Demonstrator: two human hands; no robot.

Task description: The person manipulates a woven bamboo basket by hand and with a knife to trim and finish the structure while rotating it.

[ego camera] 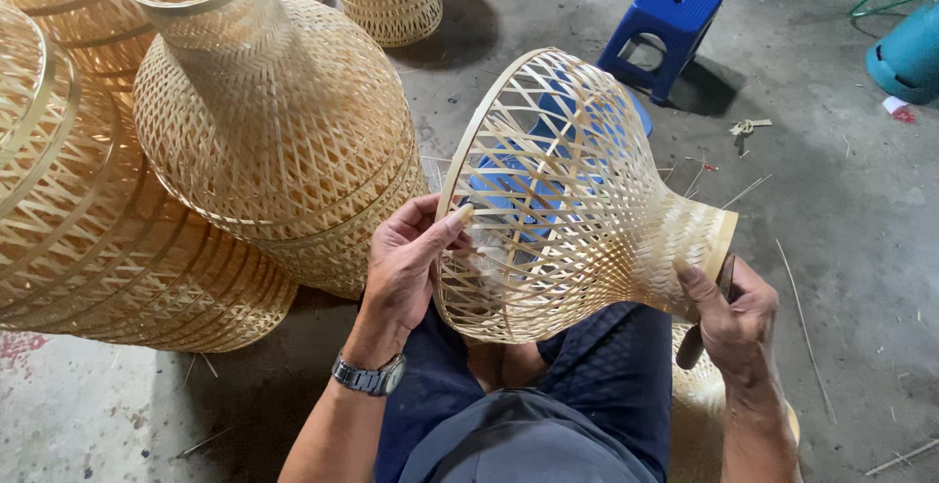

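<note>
Bamboo lampshade (577,199) on my lap: pale split strips, open weave, matt and dry-looking, with a smooth bent rim. Stacked woven shades (264,121) look the same. Wristwatch (369,376): brushed metal band. Stool (663,25): glossy blue plastic. Floor (841,199): rough grey concrete. Trousers (606,375): dark matt cloth.

six woven bamboo shades (577,199), one blue stool (665,23)
</note>
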